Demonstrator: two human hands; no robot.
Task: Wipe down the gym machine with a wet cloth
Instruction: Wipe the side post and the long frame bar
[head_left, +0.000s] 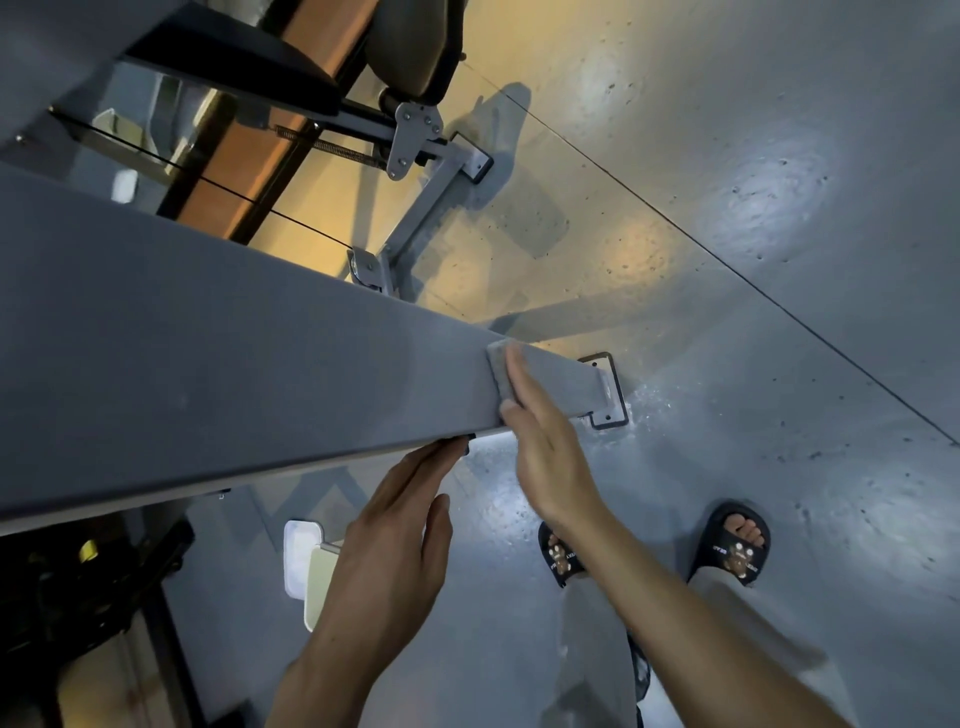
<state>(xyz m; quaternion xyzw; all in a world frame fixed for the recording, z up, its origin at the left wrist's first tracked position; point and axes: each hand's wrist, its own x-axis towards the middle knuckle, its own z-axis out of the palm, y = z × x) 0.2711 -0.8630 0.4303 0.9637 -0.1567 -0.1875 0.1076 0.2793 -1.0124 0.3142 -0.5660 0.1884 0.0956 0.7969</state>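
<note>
A broad grey metal beam (218, 353) of the gym machine slants down across the view to a foot plate (608, 395) on the floor. My right hand (545, 447) presses a small grey cloth (501, 374) flat against the beam near its lower end; most of the cloth is under my fingers. My left hand (400, 525) reaches under the beam's lower edge with fingers straight and together, their tips touching the underside. It holds nothing that I can see.
Behind the beam are a black padded seat (415, 47), a spring, a thin cable and bolted frame brackets (415, 140). A white tub (311, 566) stands on the grey floor by my left hand. My feet in black slippers (737, 545) are at the lower right.
</note>
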